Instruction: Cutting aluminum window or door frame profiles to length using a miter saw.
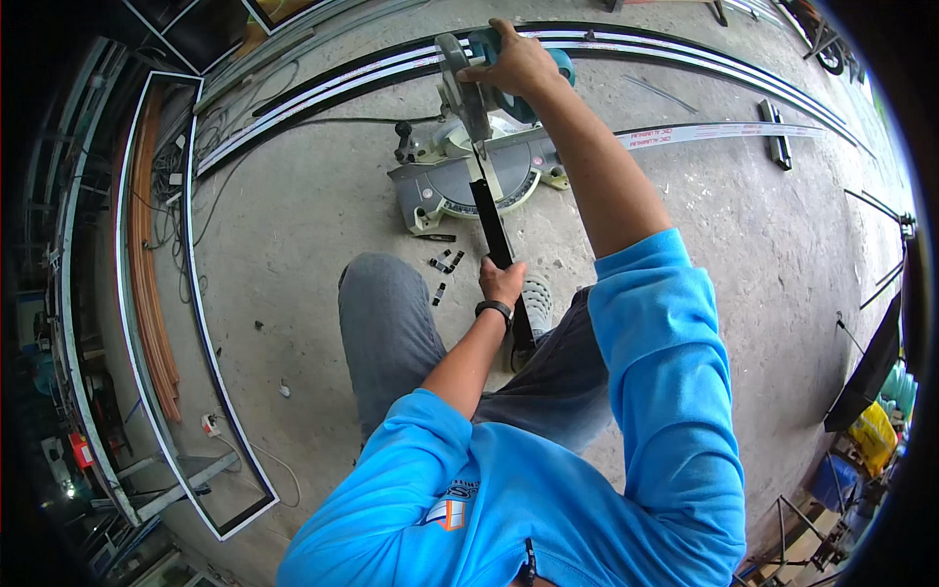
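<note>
Grey concrete floor spreads out all around you, with several long black-and-white strips laid side by side along its far edge. Toward the floor's left edge, you have a large rectangular frame in black and white, its sides bent by the lens. Brown lengths lie lengthwise within the outline of that frame, close to its left side.

Ahead of you, nearer the far edge than the near one, a mitre saw sits directly on the floor, with a pale base and a teal body. Your black bar runs from the front of that base back toward you, its near end reaching down between your legs, beside your shoe.

Near the right-hand near corner of the floor, a yellow bag leans among clutter, and just beside it stands a blue container; you cannot tell from here what either one holds.

Your right hand is on top of the saw, its fingers closed over the handle area, the thumb beside the blade guard. Your left hand has its fingers wrapped around the bar, about midway along it, below a dark wristband. Smallest of all, a few black pieces lie scattered on the floor by your left knee.
</note>
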`<action>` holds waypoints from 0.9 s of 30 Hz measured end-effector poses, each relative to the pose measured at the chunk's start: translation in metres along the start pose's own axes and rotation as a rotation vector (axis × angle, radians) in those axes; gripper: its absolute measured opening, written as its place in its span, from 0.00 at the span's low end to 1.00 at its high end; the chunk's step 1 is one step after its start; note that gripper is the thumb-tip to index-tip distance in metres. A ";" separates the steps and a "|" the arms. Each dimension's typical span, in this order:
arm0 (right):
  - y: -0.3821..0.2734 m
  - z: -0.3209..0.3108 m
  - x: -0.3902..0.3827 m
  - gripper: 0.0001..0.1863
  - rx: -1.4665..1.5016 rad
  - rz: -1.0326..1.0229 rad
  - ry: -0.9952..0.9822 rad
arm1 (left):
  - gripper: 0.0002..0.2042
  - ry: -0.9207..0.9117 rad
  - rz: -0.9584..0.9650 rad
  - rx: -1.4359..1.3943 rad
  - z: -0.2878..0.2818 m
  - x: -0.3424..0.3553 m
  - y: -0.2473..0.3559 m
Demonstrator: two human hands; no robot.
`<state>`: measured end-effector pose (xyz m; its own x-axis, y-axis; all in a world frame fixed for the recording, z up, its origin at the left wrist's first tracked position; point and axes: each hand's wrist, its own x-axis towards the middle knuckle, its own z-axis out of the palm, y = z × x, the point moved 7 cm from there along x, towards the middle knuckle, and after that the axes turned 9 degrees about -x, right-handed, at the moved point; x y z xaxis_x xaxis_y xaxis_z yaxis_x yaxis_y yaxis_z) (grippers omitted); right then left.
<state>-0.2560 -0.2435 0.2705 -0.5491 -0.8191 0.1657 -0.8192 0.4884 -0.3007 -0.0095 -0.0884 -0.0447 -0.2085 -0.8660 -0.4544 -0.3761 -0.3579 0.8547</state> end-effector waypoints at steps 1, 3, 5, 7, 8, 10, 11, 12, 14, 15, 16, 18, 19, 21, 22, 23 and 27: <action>0.005 0.000 -0.001 0.59 0.012 -0.008 0.014 | 0.30 0.021 0.034 0.005 0.006 -0.007 0.003; 0.011 0.002 -0.001 0.59 0.014 -0.006 0.009 | 0.31 0.035 0.067 0.012 0.012 -0.015 0.009; 0.013 0.003 0.000 0.59 0.020 -0.010 0.007 | 0.32 0.053 0.125 0.104 0.013 -0.017 0.017; 0.012 0.000 -0.002 0.59 0.023 -0.012 0.022 | 0.33 0.026 0.084 0.037 0.015 -0.017 0.018; 0.010 -0.002 -0.003 0.59 0.024 -0.011 0.022 | 0.34 0.003 0.043 -0.030 0.015 -0.016 0.017; 0.009 0.000 -0.007 0.59 0.019 0.025 -0.038 | 0.34 -0.011 0.030 -0.042 0.015 -0.016 0.019; 0.008 -0.001 -0.009 0.59 0.018 0.027 -0.038 | 0.34 -0.025 0.017 -0.055 0.017 -0.017 0.019; 0.009 0.000 -0.011 0.58 0.039 0.035 -0.050 | 0.34 -0.028 0.017 -0.054 0.017 -0.017 0.020; 0.015 0.003 -0.014 0.58 0.057 0.050 -0.061 | 0.37 -0.075 0.068 -0.083 0.023 -0.020 0.024; 0.017 0.003 -0.017 0.57 0.071 0.046 -0.018 | 0.37 -0.081 0.067 -0.081 0.025 -0.020 0.025; 0.013 -0.001 -0.020 0.57 0.088 0.035 0.024 | 0.37 -0.069 0.079 -0.101 0.025 -0.017 0.022; 0.008 0.001 -0.026 0.56 0.089 0.048 -0.019 | 0.38 -0.055 0.092 -0.119 0.022 -0.010 0.014; 0.010 0.003 -0.029 0.55 0.083 0.067 -0.061 | 0.39 -0.082 0.030 -0.102 0.024 -0.007 0.008; 0.016 0.008 -0.033 0.55 0.102 0.069 -0.037 | 0.39 -0.109 -0.031 -0.084 0.028 -0.005 0.000; 0.017 0.008 -0.035 0.55 0.121 0.069 -0.015 | 0.39 -0.107 -0.017 -0.098 0.029 -0.004 -0.001; 0.018 0.009 -0.037 0.55 0.122 0.071 -0.013 | 0.40 -0.105 -0.002 -0.113 0.030 -0.003 -0.001; 0.019 0.014 -0.047 0.54 0.137 0.071 -0.030 | 0.40 -0.120 -0.005 -0.136 0.030 -0.002 -0.003</action>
<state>-0.2438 -0.1999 0.2438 -0.5979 -0.7937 0.1119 -0.7471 0.5012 -0.4367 -0.0354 -0.0749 -0.0533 -0.3165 -0.8189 -0.4787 -0.2534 -0.4133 0.8746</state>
